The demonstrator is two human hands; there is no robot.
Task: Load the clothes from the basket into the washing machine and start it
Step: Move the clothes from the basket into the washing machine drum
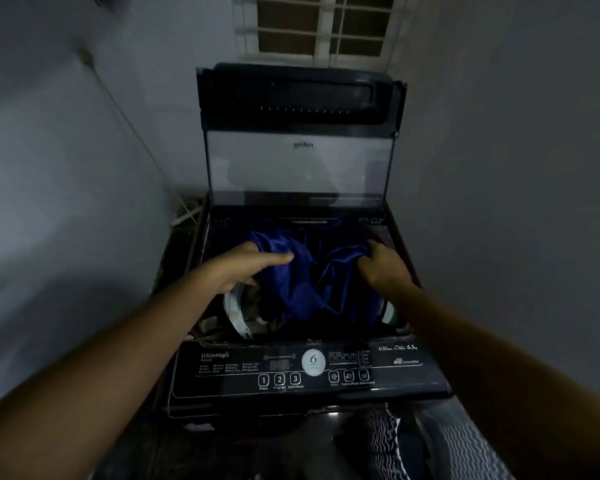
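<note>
Top-loading Whirlpool washing machine (291, 213) set in a narrow corner, glass lid (298, 168) raised upright along the machine's back edge. In the machine's open mouth, a shiny blue garment (302, 282), bunched up and hanging down into the drum (234, 313).

At the left of the machine's opening, left hand (239, 268) holding the garment's left fold: thumb stretched flat across the top of the cloth, fingers (248, 281) curled beneath it. At the right of the opening, right hand (383, 266), knuckles up, fingers curled tight and buried in the right fold.

Along the machine's front edge, the control panel (395, 372) with 3 numbered buttons: 1 Power (263, 380), 2 Program (279, 379) and 3 Start/Pause (294, 378). Just right of them, a round white badge (313, 362) marked 6.

Below the machine's front right corner, black-and-white striped clothes (385, 441) beside grey wavy-patterned fabric (465, 452); basket itself not made out. Above the machine, a barred window (321, 26). Left of the machine, a thin cable (129, 123) slanting down the wall.
</note>
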